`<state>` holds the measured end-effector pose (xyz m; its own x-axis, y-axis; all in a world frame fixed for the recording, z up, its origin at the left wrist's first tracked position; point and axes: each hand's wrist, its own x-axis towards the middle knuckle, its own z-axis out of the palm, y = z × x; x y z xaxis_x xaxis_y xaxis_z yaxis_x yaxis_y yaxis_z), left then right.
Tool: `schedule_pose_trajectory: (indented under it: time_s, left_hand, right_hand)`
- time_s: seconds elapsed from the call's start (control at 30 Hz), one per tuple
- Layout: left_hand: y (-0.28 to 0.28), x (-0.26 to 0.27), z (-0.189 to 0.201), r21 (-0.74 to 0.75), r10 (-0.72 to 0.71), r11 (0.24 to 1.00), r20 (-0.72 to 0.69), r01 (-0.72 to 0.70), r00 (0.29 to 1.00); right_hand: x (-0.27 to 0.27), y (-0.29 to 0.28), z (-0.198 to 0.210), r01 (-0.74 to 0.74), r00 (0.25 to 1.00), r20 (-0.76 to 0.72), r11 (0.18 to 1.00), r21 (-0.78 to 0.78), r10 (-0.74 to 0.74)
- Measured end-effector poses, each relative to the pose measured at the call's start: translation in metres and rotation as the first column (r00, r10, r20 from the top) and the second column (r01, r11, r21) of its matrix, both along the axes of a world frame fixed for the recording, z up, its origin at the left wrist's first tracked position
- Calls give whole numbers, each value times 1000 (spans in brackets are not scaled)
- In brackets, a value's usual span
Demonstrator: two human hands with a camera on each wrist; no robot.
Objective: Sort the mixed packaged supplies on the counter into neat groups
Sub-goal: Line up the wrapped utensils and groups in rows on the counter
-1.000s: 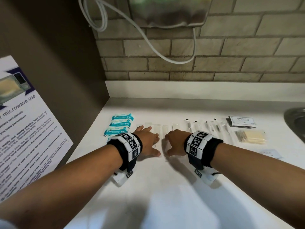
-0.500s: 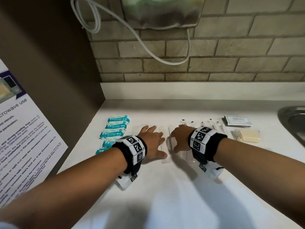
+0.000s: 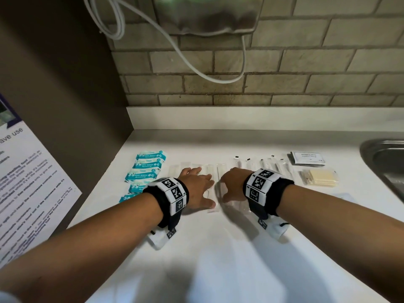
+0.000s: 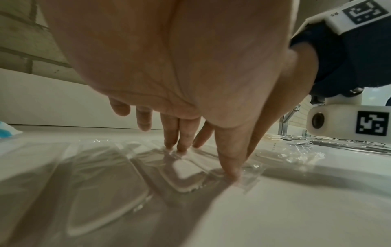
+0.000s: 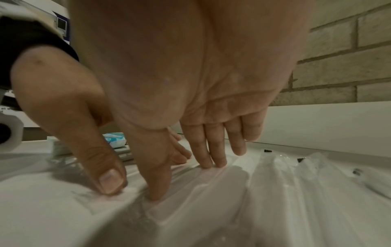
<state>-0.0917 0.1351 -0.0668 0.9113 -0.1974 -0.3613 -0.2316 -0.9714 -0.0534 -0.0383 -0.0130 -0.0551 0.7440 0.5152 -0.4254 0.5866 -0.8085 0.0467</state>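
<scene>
While both palms face down on the white counter (image 3: 218, 248), the left hand (image 3: 196, 189) and the right hand (image 3: 232, 185) lie side by side in the middle of a row of clear flat plastic sleeves (image 3: 213, 171). The left hand is spread, and its straight fingers (image 4: 182, 133) press the sleeves (image 4: 186, 173) against the counter. The right hand is spread too; its thumb and two fingers (image 5: 206, 147) touch the sleeves (image 5: 211, 192), and its other fingers are lifted a little. It pinches nothing.

To the left of the hands, the teal and white wipe packets (image 3: 145, 171) lie in a column from far to near. To the right, thin clear sachets with black tips (image 3: 262, 164) lie in a row. Further right are the dark flat shampoo sachets (image 3: 308, 158) and, just nearer than them, a clear packet of pale yellow sticks (image 3: 320, 177). At the far right edge a steel sink (image 3: 384, 158) begins. A printed microwave notice (image 3: 32, 182) hangs on the left wall.
</scene>
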Motion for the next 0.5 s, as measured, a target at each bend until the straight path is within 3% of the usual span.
schedule_pose_trajectory:
  time_s: [0.5]
  left_hand:
    - [1,2,-5,10,0,1000,4,0,1000]
  right_hand:
    - [-4,-3,-1,7,1000,-10,999,33,-6]
